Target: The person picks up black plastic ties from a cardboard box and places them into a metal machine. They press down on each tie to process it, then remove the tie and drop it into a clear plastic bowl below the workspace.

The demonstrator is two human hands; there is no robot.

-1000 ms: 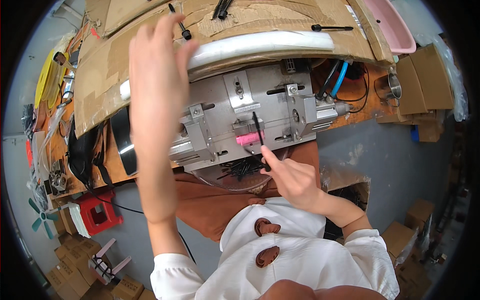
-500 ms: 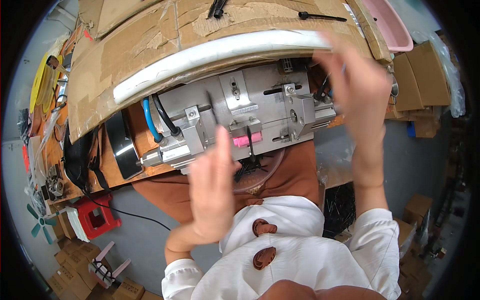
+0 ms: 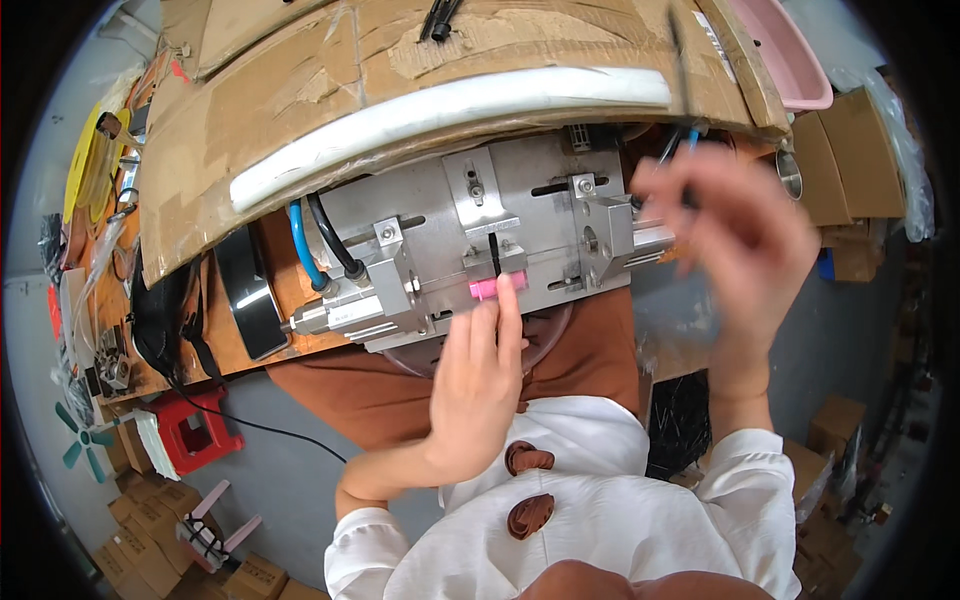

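My left hand [image 3: 478, 375] is in front of a metal fixture, with the index finger stretched out against a pink block [image 3: 497, 286] at its middle. The other fingers lie extended beside it. A short black strip [image 3: 494, 252] stands in the small metal clamp [image 3: 511, 258] just behind the block. My right hand [image 3: 745, 225], smeared by motion, is raised at the fixture's right end with its fingers closed around a thin black rod [image 3: 682, 75]. The rod points away from me, its thicker end at the fingers. The fixture's metal plate [image 3: 420, 185] carries a block on each side.
A white padded roll [image 3: 450, 100] edges the cardboard [image 3: 290, 90] above the fixture. More black rods [image 3: 440, 20] lie on it. Blue and black hoses [image 3: 303, 245] and a phone [image 3: 250, 295] are at left. A clear bowl [image 3: 550, 335] sits under the fixture.
The black rod that lay on the cardboard is now in my right hand, which has moved down and right. My left hand has moved right and forward onto the pink block.
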